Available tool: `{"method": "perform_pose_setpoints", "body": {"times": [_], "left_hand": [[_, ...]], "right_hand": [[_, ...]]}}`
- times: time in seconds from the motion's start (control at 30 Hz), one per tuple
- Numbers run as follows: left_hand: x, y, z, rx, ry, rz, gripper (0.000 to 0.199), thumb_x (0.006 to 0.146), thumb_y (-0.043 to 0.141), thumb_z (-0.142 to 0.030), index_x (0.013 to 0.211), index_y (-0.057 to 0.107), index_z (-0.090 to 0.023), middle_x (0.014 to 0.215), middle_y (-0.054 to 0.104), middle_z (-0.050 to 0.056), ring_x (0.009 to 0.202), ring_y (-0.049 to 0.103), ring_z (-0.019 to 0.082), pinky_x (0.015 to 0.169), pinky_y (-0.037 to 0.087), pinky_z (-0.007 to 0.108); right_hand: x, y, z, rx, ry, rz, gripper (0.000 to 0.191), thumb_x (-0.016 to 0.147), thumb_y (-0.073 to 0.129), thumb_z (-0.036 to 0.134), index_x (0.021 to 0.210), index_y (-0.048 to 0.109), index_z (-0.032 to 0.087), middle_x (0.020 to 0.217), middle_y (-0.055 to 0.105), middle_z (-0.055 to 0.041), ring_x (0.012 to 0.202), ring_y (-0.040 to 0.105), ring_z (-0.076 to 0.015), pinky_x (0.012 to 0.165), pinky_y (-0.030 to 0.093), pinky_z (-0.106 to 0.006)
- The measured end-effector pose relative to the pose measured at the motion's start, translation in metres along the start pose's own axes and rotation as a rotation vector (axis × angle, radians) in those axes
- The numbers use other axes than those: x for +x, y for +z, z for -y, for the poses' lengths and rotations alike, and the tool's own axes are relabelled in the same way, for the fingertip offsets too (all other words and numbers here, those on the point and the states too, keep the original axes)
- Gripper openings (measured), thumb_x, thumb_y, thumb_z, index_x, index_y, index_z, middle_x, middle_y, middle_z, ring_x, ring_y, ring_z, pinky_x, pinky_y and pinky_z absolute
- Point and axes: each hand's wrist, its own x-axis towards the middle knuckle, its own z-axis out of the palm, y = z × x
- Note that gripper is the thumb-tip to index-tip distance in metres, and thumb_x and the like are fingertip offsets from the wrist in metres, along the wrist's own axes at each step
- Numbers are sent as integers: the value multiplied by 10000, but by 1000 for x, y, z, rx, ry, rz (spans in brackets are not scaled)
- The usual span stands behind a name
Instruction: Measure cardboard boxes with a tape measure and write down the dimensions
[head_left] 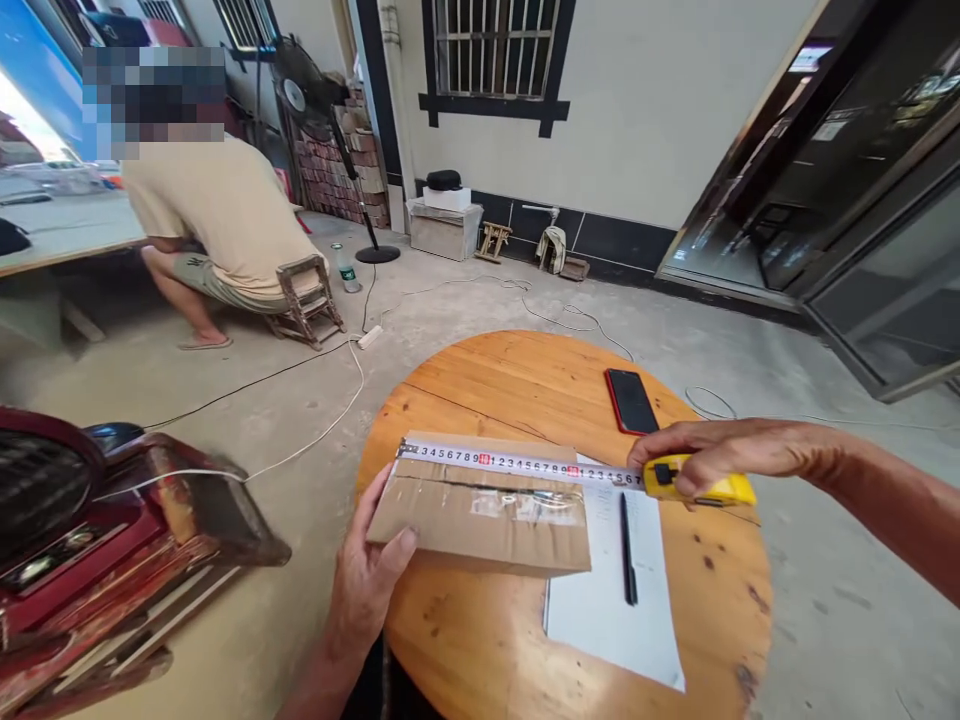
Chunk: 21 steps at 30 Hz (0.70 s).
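A brown cardboard box (480,530) with clear tape on top lies over the round wooden table (465,390). My left hand (371,570) grips its left end, thumb on the near side. Across the box top runs the pulled-out blade (517,462) of a tape measure, hooked at the box's left edge. In my right hand (720,455) is the yellow tape measure case (731,490), held to the right of the box. Partly under the box rests a white sheet of paper (600,620), with a black pen (627,550) lying on it.
A phone in a red case (631,402) lies near the table's far right edge. At the left, a person (217,210) sits on a small wooden chair by another table. A standing fan (352,150), a bottle (346,268) and cables (330,425) are on the floor.
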Motion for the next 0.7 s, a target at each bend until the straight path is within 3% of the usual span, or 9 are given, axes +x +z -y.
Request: {"method": "perform_pose_setpoints", "body": {"times": [0.2,0.6,0.7], "left_hand": [[6,9,3,124,57,-115,769,773,666,-525,1418,489,-146,1228,693,104,1118,656,292,901,563,332],[11,8,6,107,76,-29,751,818,623,-486,1464,427,-155,1242,688,100,1121,658,296,873,578,345],[9,10,5,86,71,-36,738,824,627,-471,1467,427,-168,1295,659,97,1162,635,294,894,570,339]], "right_hand": [[7,-1,-4,15,-30,5,429,710,582,432,1084,719,271,1042,683,-28,1028,597,-290,816,467,-327],[1,-3,-2,83,-11,-51,401,707,600,341,1067,747,245,1009,694,-48,966,621,-279,772,491,-319],[-3,1,-4,52,-65,-175,417,699,599,374,1051,757,215,1000,711,-62,919,650,-263,737,511,-304]]}}
